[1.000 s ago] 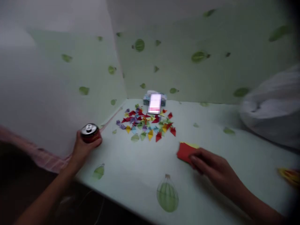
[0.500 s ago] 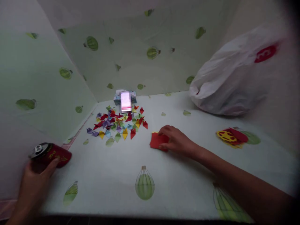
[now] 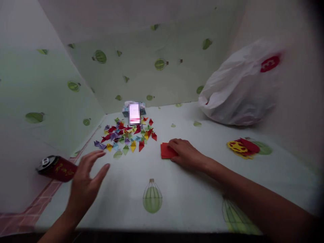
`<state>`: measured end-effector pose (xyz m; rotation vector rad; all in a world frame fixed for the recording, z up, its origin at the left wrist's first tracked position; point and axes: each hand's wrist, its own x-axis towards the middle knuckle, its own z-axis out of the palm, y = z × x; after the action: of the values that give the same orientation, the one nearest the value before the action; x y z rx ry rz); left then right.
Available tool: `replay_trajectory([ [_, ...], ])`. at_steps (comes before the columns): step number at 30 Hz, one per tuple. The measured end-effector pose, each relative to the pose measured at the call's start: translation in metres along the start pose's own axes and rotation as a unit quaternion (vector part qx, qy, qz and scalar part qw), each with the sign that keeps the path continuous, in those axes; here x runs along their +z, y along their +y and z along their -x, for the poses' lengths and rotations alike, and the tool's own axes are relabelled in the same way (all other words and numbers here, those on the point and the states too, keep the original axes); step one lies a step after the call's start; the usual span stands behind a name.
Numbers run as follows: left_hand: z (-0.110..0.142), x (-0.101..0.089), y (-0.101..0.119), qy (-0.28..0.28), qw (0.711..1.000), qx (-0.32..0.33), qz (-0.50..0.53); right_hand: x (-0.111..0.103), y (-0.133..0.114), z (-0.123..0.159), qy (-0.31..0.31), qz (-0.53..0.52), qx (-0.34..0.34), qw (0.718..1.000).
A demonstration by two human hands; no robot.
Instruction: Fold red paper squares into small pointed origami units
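Note:
My left hand [image 3: 87,182] is raised over the left part of the table, thumb and fingers apart with nothing between them. Just left of it a dark red drink can [image 3: 57,168] stands at the table's left edge. In the middle, my right hand [image 3: 186,153] grips a small stack of red paper [image 3: 165,151], fingers over its right side and the thumb at the near edge. Part of the stack is hidden under the hand. Beyond lies a spread of small folded paper pieces [image 3: 126,138] in red, yellow, purple, blue and green.
At the back, a lit phone [image 3: 134,113] leans against a tissue box [image 3: 142,108]. A full white plastic bag [image 3: 235,94] sits at the right back. Yellow and red paper cutouts [image 3: 240,147] lie at the right on the balloon-print tablecloth [image 3: 126,202].
My left hand has let go of the drink can and moved right, its fingers spreading. My right hand stays at the red paper, whose edges now look more even. The view has shifted slightly.

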<state>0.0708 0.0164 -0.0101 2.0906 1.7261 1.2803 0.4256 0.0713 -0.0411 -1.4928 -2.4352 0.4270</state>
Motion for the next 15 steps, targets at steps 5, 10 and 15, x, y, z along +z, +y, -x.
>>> replay_trajectory([
  [5, -0.037, 0.072, 0.034, -0.182, 0.979, 0.082, 0.036, 0.002, 0.013, -0.007, -0.012, -0.048, -0.008, 0.999],
  [10, -0.060, 0.136, 0.039, -0.289, 0.950, 0.084, 0.088, 0.003, 0.014, -0.007, -0.004, -0.068, -0.012, 0.998],
  [15, -0.054, 0.163, 0.034, -0.337, 0.932, 0.093, 0.096, 0.008, 0.015, -0.006, 0.007, -0.094, -0.035, 0.995],
])
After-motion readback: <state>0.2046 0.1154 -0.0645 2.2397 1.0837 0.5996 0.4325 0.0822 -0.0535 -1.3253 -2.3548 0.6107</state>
